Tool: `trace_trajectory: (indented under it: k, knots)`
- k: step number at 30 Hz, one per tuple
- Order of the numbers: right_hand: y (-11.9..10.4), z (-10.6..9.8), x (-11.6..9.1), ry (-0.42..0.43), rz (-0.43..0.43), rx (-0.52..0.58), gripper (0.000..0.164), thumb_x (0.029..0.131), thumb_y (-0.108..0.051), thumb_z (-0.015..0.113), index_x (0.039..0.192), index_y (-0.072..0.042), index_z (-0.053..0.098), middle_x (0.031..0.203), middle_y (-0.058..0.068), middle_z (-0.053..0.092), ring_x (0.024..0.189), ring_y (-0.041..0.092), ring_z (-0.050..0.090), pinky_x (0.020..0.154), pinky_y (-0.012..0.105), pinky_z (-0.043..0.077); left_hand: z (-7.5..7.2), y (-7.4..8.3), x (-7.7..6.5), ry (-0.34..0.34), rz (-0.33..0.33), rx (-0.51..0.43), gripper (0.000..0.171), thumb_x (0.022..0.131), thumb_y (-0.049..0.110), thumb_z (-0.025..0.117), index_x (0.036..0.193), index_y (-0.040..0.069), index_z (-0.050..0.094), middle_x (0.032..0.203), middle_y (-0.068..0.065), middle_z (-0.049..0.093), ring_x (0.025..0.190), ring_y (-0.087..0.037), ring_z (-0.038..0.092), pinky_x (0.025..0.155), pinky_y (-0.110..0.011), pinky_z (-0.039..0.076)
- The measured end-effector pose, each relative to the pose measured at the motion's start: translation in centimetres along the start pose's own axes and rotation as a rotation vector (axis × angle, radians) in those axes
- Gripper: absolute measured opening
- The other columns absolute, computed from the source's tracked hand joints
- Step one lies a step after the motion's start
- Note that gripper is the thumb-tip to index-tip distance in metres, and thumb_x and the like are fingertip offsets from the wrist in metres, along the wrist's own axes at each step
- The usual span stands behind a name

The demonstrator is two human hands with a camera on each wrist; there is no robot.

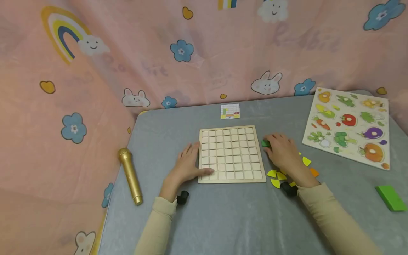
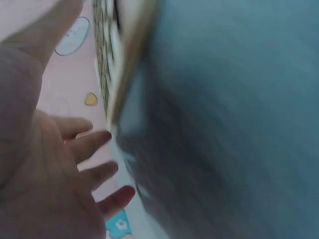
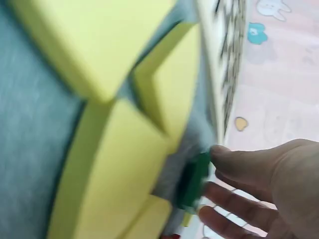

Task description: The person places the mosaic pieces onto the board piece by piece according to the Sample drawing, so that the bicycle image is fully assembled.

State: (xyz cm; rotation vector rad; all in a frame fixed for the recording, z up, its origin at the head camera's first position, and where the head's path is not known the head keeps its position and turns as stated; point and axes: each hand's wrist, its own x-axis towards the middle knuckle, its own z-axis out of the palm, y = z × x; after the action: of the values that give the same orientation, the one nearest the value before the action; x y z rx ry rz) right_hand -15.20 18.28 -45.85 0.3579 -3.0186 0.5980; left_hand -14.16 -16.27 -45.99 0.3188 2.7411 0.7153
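A wooden grid board (image 1: 232, 156) lies flat on the grey table. My left hand (image 1: 186, 164) rests at the board's left side, fingers extended along the edge and thumb across the lower left corner. In the left wrist view the fingers (image 2: 94, 174) are spread, with the board's edge (image 2: 124, 74) above them. Right of the board, my right hand (image 1: 283, 150) pinches a small green block (image 1: 265, 143) between thumb and fingers. The right wrist view shows that green block (image 3: 194, 181) at the fingertips, close to several yellow quarter-round blocks (image 3: 119, 164).
A small pattern card (image 1: 230, 111) lies behind the board. At the back right is a vegetable puzzle board (image 1: 347, 125). Beneath my right forearm sit yellow pieces (image 1: 275, 183) and an orange piece (image 1: 314, 172). A green rectangular block (image 1: 391, 198) lies far right, a gold microphone (image 1: 130, 177) left.
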Motion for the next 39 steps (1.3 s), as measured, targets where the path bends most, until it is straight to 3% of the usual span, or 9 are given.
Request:
trace_trajectory:
  k: [4,7,13,16,20,26,30,39]
  knots:
    - [0.4,0.4,0.8,0.01,-0.036,0.0,0.027,0.099,-0.007,0.074,0.121,0.005,0.069,0.12,0.029,0.066,0.114,0.05,0.06,0.091,0.069,0.047,-0.1,-0.9,-0.7,-0.052,0.025,0.0,0.136,0.071,0.053,0.098,0.173,0.015,0.015,0.179,-0.007,0.019,0.167,-0.035,0.006,0.131,-0.064,0.011]
    - [0.4,0.5,1.4,-0.006,-0.046,0.002,0.022,0.098,-0.007,0.074,0.115,0.007,0.069,0.113,0.029,0.066,0.109,0.049,0.061,0.088,0.067,0.048,-0.2,-1.1,-0.9,-0.083,0.04,0.029,0.14,0.067,0.052,0.1,0.173,0.016,0.016,0.18,-0.004,0.015,0.168,-0.033,0.002,0.131,-0.065,0.01]
    - [-1.6,-0.2,3.2,-0.039,-0.011,-0.001,0.023,0.101,-0.01,0.072,0.113,0.008,0.067,0.11,0.028,0.066,0.106,0.047,0.062,0.089,0.062,0.051,-0.4,-1.0,-1.2,-0.112,0.03,0.061,0.14,0.067,0.053,0.1,0.173,0.018,0.014,0.18,-0.002,0.01,0.168,-0.031,-0.002,0.132,-0.064,0.008]
    - [-3.4,0.0,4.2,-0.034,-0.041,0.049,0.022,0.101,-0.012,0.071,0.114,0.006,0.068,0.111,0.026,0.067,0.107,0.045,0.062,0.09,0.06,0.05,-0.4,-0.9,-1.3,-0.112,0.031,0.067,0.141,0.068,0.053,0.099,0.173,0.017,0.013,0.18,-0.002,0.01,0.168,-0.032,-0.002,0.131,-0.063,0.01]
    - [-5.7,1.5,5.4,-0.054,-0.107,0.145,0.021,0.1,-0.011,0.073,0.115,0.004,0.07,0.112,0.023,0.068,0.108,0.043,0.06,0.091,0.059,0.049,-0.1,-0.9,-1.2,-0.107,0.042,0.07,0.141,0.068,0.054,0.099,0.173,0.017,0.012,0.18,-0.002,0.01,0.168,-0.031,-0.002,0.13,-0.061,0.013]
    - [-8.9,4.3,6.6,-0.103,-0.126,0.267,0.021,0.096,-0.013,0.08,0.111,0.001,0.074,0.11,0.018,0.068,0.11,0.037,0.06,0.095,0.053,0.05,0.5,-1.1,-0.9,-0.098,0.03,0.059,0.141,0.066,0.054,0.1,0.173,0.018,0.014,0.18,0.0,0.011,0.168,-0.029,-0.002,0.131,-0.058,0.014]
    - [-10.2,5.4,7.2,-0.112,-0.14,0.283,0.021,0.094,-0.014,0.082,0.109,-0.001,0.076,0.106,0.015,0.068,0.105,0.033,0.06,0.092,0.048,0.052,0.5,-1.1,-0.7,-0.099,0.021,0.061,0.142,0.066,0.054,0.1,0.173,0.018,0.013,0.18,0.0,0.011,0.168,-0.028,-0.002,0.131,-0.058,0.014]
    - [-11.7,6.4,8.3,-0.132,-0.13,0.285,0.017,0.091,-0.01,0.084,0.106,-0.004,0.081,0.105,0.014,0.07,0.105,0.033,0.06,0.094,0.049,0.05,0.4,-1.1,-0.7,-0.107,0.016,0.055,0.143,0.065,0.052,0.1,0.173,0.019,0.012,0.181,0.001,0.009,0.168,-0.027,-0.004,0.131,-0.058,0.013]
